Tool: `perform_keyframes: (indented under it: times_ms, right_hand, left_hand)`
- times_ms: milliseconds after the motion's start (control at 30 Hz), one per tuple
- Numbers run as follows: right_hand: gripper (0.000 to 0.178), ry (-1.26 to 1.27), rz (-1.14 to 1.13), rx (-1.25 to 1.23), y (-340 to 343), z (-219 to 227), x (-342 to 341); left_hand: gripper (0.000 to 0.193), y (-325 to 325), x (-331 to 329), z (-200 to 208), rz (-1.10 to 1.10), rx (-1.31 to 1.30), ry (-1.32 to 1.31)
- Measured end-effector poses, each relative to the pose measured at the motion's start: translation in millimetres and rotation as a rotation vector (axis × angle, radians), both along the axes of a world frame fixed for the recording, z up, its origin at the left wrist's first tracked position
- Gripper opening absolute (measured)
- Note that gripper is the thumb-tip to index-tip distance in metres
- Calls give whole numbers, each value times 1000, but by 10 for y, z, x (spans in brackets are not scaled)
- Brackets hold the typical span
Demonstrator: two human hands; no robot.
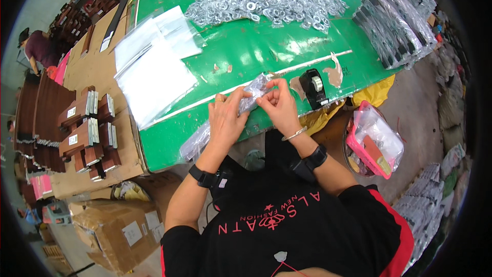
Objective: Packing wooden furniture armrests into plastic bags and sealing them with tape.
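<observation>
A long narrow package wrapped in clear plastic (196, 141) lies slantwise along the front of the green table (225, 74). My left hand (228, 118) is closed over its middle, holding it down. At the package's far end, my right hand (279, 105) pinches the gathered plastic between thumb and fingers. What the wrap encloses is hard to make out through the glare. Just right of my right hand stands a black tape dispenser (312, 90) with a roll of clear tape.
Clear plastic bags (159, 84) lie stacked at the left. Small bagged ring-shaped parts (266, 0) are heaped at the back. Wrapped packages (392, 25) pile up at the right corner. A pink basket (376, 143) stands below the right edge; brown wooden pieces (84, 133) are stacked left.
</observation>
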State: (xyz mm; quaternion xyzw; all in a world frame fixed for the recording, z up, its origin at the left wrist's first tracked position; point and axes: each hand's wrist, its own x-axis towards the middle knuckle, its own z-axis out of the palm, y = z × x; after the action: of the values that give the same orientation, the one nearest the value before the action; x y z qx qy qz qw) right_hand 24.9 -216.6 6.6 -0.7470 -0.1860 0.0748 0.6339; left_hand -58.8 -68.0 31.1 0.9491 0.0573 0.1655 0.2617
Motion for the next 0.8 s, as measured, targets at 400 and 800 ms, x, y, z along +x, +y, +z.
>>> perform_keyframes:
  times_ms: [400, 800]
  right_hand:
    - [36, -239, -34, -91, -2, -198, -5]
    - [114, -1030, 548, -767, 129, 257, 146]
  left_hand:
    - [49, 114, -17, -112, 18, -68, -20]
    - [58, 113, 58, -289, 24, -74, -16]
